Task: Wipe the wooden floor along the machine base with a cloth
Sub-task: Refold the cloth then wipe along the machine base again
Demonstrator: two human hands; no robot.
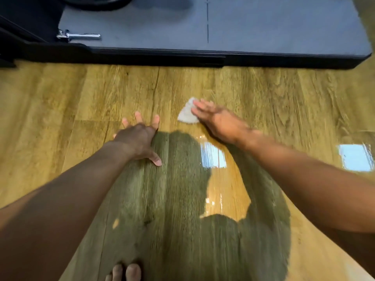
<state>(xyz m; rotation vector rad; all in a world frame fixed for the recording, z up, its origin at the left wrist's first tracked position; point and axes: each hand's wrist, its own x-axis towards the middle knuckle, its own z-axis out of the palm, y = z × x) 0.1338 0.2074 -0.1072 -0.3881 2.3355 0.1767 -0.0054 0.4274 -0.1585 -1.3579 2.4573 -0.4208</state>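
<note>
The machine base (pixel 223 57) runs as a long dark edge across the top of the view, with a grey platform (pixel 162 23) behind it. At the left end of that platform lies a shiny metal pin (pixel 79 36), right beside a black frame part (pixel 20 27). The base ends at a rounded corner on the far right, where the floor goes on past it.

Below the base, the wooden floor (pixel 60 102) is a broad open strip from the left edge to the right, with nothing lying between the base and the hands.

The left hand (pixel 140 138) is well below the base, pressed flat on the floor with fingers spread, grasping nothing. To its right, slightly nearer the base, a small white cloth (pixel 187 114) lies on the floor. The right hand (pixel 219 120) rests on top of the cloth with fingers stretched out flat, pressing rather than gripping; it is blurred, so the exact hold is unclear.

Further below the base, a dark shadow (pixel 172 209) covers the middle of the floor, with bright window reflections (pixel 213 158) to the right of the hands. Bare toes (pixel 125 272) show at the bottom edge.
</note>
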